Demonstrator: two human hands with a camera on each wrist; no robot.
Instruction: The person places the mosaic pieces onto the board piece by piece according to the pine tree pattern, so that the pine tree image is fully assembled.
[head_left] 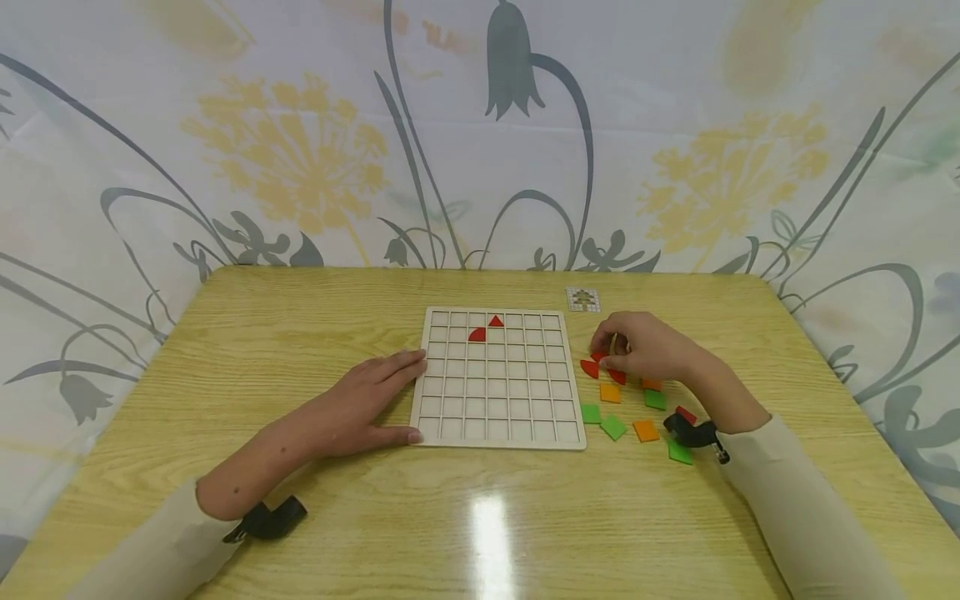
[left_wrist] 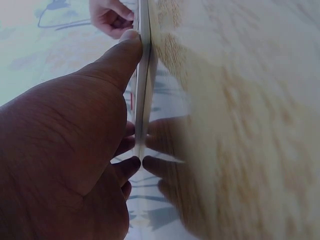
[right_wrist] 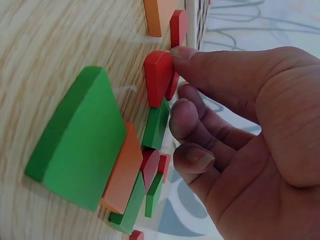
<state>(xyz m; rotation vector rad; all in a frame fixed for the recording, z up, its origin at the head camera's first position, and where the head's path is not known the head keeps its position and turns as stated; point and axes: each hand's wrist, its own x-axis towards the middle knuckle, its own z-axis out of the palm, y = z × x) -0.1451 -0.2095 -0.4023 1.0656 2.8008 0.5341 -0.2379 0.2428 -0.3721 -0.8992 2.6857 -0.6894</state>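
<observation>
Red pcs [right_wrist: 157, 80]: R hand [head_left: 649, 343] thumb touches 1, fingers half-curled.

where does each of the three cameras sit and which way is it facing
Head: on the person's head, facing forward and down at the board and loose pieces; the left hand, right hand and sleeves show.
Left wrist: looks along the left hand at the board's edge; part of the right hand shows beyond.
Right wrist: looks past the right hand at the loose pieces; no left hand shows.
Shared: head and right wrist views both show the right hand at red pieces.
</observation>
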